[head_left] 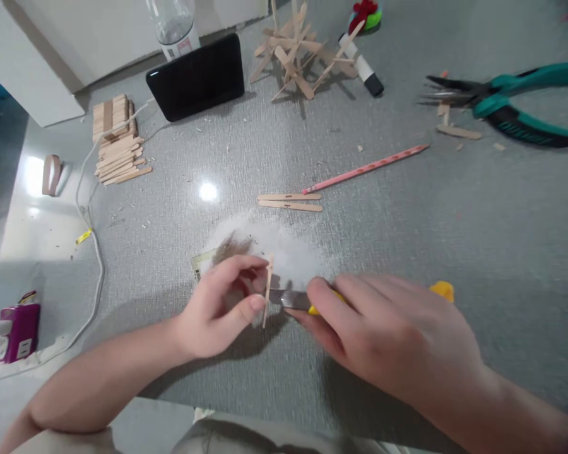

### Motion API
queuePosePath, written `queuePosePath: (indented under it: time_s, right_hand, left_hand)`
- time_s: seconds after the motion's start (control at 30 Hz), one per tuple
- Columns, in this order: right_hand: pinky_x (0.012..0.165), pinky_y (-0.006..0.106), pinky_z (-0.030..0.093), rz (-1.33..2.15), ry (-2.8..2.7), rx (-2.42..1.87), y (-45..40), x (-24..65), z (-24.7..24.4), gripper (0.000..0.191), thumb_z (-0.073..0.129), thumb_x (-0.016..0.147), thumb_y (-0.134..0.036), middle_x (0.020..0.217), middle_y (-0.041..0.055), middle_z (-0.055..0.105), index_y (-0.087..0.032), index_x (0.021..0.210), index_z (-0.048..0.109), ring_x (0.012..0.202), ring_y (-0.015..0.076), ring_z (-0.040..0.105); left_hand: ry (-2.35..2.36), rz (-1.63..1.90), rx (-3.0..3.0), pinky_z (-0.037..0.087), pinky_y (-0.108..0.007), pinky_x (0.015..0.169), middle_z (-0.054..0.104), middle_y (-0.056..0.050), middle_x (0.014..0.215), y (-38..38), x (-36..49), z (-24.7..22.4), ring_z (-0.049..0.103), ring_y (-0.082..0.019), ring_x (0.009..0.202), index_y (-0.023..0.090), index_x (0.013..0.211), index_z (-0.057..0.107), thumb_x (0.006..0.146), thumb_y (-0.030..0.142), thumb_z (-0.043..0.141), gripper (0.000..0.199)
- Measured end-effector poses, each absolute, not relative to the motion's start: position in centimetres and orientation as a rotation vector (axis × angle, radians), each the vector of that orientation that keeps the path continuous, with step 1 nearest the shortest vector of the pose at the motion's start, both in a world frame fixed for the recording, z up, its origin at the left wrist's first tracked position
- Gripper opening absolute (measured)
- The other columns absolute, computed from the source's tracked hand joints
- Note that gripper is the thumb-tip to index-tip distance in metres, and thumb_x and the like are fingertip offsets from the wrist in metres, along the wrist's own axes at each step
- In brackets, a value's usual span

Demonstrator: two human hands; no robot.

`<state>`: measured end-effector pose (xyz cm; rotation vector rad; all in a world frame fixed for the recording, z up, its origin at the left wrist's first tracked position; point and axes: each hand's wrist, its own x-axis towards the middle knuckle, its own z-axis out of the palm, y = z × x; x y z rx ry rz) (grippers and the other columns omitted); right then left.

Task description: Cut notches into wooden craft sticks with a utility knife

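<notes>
Near the front of the grey table, my left hand (pixel 230 302) pinches a thin wooden stick (pixel 267 290) that stands nearly upright between thumb and fingers. My right hand (pixel 388 328) is wrapped round the yellow handle of a cutter (pixel 296 299). Its metal blade points left, and the tip meets or nearly meets the middle of the stick. White powder (pixel 284 246) and a brown patch lie on the table just behind the hands. Two flat sticks with dark marks (pixel 289 205) lie side by side beyond the powder.
A pink pencil (pixel 369 168) lies beyond the two sticks. Green-handled pliers (pixel 497 101) rest at the right. At the back are a black phone (pixel 199 79), a stick structure (pixel 296 53) and a glue tube (pixel 362 66). Stick piles (pixel 118 157) and a white cable (pixel 97 252) are at the left.
</notes>
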<state>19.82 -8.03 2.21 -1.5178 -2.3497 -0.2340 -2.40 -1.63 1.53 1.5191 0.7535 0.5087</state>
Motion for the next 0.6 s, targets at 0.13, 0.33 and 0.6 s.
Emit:
queuePosePath:
  time_s: [0.13, 0.33, 0.6]
  right_hand:
    - [0.058, 0.033, 0.025, -0.229, -2.416, -1.473, -8.1, 19.8, 1.8, 0.035, 0.048, 0.098, -0.04, 0.057, 0.0005, 0.044, -0.018, 0.077, 0.064, 0.055, 0.0163, 0.037]
    - [0.057, 0.033, 0.024, -0.241, -2.407, -1.463, -8.0, 19.6, 1.8, 0.037, 0.046, 0.1, -0.038, 0.056, 0.0004, 0.043, -0.017, 0.074, 0.063, 0.054, 0.0155, 0.035]
    - [0.058, 0.032, 0.024, -0.208, -2.407, -1.407, -7.8, 19.7, 1.8, 0.037, 0.044, 0.101, -0.035, 0.056, -0.0001, 0.044, -0.017, 0.077, 0.065, 0.055, 0.0153, 0.036]
  left_hand:
    - [0.773, 0.523, 1.411, 0.057, -0.024, 0.068, 0.063, -0.005, 0.09, -1.0, -2.4, 1.2, 0.064, -0.013, 0.078, 0.017, 0.116, 0.06, 0.088, 0.026, 0.07, 0.03]
    - [0.831, 0.429, 1.403, 0.056, -0.021, 0.062, 0.062, -0.002, 0.081, -1.4, -2.0, 1.8, 0.063, -0.009, 0.066, 0.015, 0.113, 0.059, 0.091, 0.021, 0.066, 0.024]
    - [0.872, 0.303, 1.384, 0.056, -0.024, 0.058, 0.057, 0.0, 0.078, -1.5, -2.0, 2.6, 0.064, -0.011, 0.063, 0.017, 0.098, 0.055, 0.094, 0.026, 0.058, 0.011]
